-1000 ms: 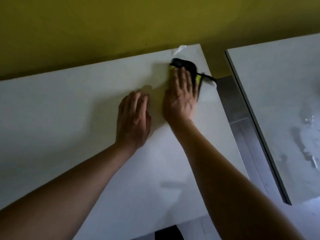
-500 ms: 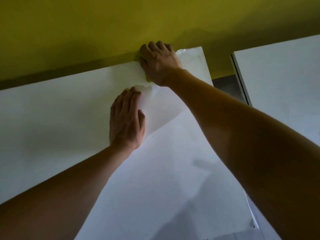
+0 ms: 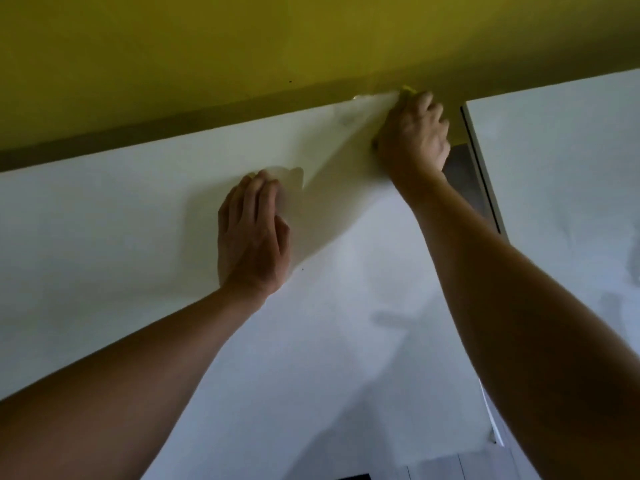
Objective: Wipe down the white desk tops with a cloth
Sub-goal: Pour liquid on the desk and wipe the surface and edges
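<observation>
Yellow wall (image 3: pixel 207 46) behind white desk (image 3: pixel 104 220), left hand (image 3: pixel 251 237) flat, fingers together, right hand (image 3: pixel 414 133) curled on mostly hidden cloth (image 3: pixel 408 88), second desk (image 3: pixel 561 168) beside

We find the near desk top (image 3: pixel 346 341) open from 6 to 9 o'clock of the left hand (image 3: pixel 251 233), which lies flat on it and blocks the centre. At 1 o'clock the right hand (image 3: pixel 414 133) sits at the far corner, with the yellow wall (image 3: pixel 242 46) closing the whole far edge at 12 o'clock. At 3 o'clock a narrow gap (image 3: pixel 467 181) separates this top from the second desk top (image 3: pixel 561 174).
</observation>
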Demonstrator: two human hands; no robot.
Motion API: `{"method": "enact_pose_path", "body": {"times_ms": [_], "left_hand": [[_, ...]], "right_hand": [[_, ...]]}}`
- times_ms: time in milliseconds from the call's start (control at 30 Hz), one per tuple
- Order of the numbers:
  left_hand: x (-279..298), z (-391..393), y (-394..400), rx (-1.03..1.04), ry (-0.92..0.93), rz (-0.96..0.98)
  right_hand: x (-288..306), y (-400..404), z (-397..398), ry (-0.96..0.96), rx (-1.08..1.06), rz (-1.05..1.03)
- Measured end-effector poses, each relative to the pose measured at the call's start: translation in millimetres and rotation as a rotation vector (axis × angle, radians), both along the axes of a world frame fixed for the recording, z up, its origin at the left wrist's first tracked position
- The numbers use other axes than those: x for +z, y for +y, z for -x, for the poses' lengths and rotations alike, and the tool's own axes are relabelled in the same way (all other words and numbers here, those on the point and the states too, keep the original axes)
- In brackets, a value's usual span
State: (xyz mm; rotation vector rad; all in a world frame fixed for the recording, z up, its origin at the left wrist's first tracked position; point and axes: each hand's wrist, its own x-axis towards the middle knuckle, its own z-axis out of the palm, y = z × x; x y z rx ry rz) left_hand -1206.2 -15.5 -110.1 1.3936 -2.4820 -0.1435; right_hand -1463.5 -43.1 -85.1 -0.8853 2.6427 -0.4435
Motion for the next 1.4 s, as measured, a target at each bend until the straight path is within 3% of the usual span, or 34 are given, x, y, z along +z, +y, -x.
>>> {"method": "enact_pose_path", "body": {"times_ms": [200,500,833,1000,1200,1400], "left_hand": [[-2,-1,2,-0.030,0.005,-0.006],[-6,0,-5,-0.009,-0.010,0.017],[-3,0,-1,-0.037,0.045,0.052],[-9,-3,-3,-0.045,0.045,0.084],[-11,-4,-6,-0.037,0.050,0.097],[-8,-7,-6,-0.024,0.012,0.056]], "right_hand": [[-4,72,-29,0.093,-0.051,-0.059],[6,-21,-2,0.076,0.022,-0.078],[5,170,-66,0.066,-0.134,-0.083],[7,143,-61,0.063,-0.163,-0.136],[-2,97,-49,0.113,-0.163,-0.054],[-7,217,-90,0.078,-0.282,-0.059]]}}
